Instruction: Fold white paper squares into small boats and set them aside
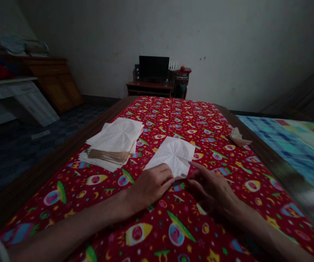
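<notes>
One red, rocket-patterned tablecloth [173,207] spreads beneath a stack of papers [114,140] at left and a creased paper sheet [175,153] near the middle, before the person. The left hand [155,182], fingers curled, lies over the sheet's near edge, any pinch hidden; the right hand [210,183], fingers parted, hangs at its right edge, contact unclear. Crisp creases likely call for a steady left hold and fingertips run along the lines. Counted: one stack, layers too tight to tally; one loose sheet; two hands; one small folded paper piece [239,138], at right.

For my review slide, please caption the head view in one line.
Left hand on a creased sheet, right hand by its edge; paper stack to the left, on red patterned cloth.
</notes>
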`<action>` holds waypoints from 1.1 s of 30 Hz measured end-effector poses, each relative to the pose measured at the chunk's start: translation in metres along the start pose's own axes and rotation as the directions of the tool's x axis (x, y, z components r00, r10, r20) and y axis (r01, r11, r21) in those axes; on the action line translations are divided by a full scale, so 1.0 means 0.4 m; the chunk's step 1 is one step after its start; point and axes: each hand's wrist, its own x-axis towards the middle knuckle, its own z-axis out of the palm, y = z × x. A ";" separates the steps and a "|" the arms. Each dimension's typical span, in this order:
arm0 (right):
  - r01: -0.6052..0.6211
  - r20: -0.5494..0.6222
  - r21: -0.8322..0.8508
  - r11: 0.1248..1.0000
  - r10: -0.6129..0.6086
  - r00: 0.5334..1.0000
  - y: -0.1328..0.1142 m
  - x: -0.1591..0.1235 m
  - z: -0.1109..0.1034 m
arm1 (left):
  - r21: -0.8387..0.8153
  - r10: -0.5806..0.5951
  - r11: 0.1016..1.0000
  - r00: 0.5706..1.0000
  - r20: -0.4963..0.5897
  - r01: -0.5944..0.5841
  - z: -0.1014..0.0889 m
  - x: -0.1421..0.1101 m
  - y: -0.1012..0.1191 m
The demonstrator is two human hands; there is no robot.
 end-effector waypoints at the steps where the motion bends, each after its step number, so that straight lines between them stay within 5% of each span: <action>1: 0.041 -0.002 -0.014 0.999 -0.041 0.999 -0.007 -0.002 0.008 | -0.030 -0.018 0.999 1.000 0.011 0.018 0.014 0.007 0.002; 5: 0.110 0.024 -0.100 0.989 -0.108 0.994 -0.015 -0.006 0.019 | -0.168 -0.030 0.985 1.000 0.001 0.029 0.035 0.021 -0.007; 11: 0.019 0.070 0.032 0.999 -0.022 0.997 -0.022 -0.001 0.000 | -0.348 -0.132 0.925 0.988 0.085 0.154 0.006 0.024 -0.044; 20: 0.015 0.116 0.073 0.997 -0.024 0.993 -0.035 -0.001 -0.006 | -0.313 0.060 0.950 0.978 0.198 0.005 0.001 0.021 -0.046; 29: 0.034 0.171 0.109 0.993 -0.053 0.984 -0.036 0.000 -0.012 | -0.309 -0.003 0.949 0.987 0.160 0.053 0.008 0.028 -0.049; 33: 0.050 0.156 0.101 0.994 -0.066 0.986 -0.034 0.000 -0.008 | -0.226 0.054 0.974 0.983 0.177 -0.013 0.008 0.029 -0.033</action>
